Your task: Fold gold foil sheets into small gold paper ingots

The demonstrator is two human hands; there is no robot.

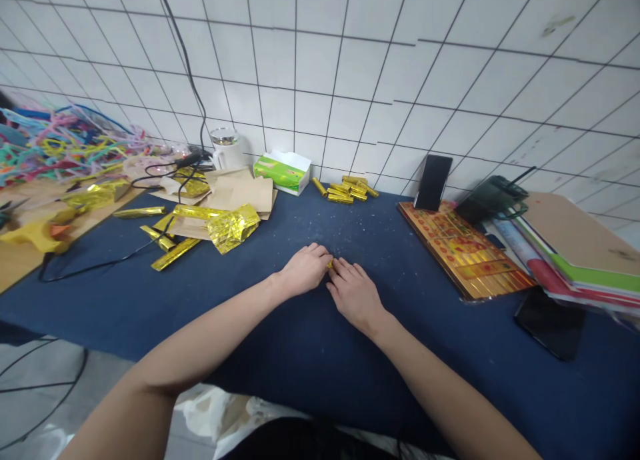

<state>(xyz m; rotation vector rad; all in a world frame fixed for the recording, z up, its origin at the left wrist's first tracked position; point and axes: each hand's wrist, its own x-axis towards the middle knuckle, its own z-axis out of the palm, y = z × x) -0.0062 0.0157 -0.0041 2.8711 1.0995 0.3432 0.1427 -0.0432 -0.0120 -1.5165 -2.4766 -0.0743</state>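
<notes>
My left hand (306, 270) and my right hand (356, 293) meet on the dark blue cloth (320, 353), their fingertips touching. Between them shows a bit of a small gold piece (330, 264), mostly covered by the fingers. Both hands have their fingers bent and pressed together around it. Further back, near the wall, lies a small pile of short gold rolls (345, 192). Crumpled gold foil (234, 228) rests on brown paper (235, 192) to the left, with longer gold strips (175, 253) beside it.
A green tissue pack (283, 173) and a white mug (227, 150) stand by the tiled wall. Pipe cleaners (65, 137), a yellow glue gun (37, 237) and a black cable are left. A propped phone (433, 183), gold-red packets (465, 250), folders and a dark phone (550, 321) are right.
</notes>
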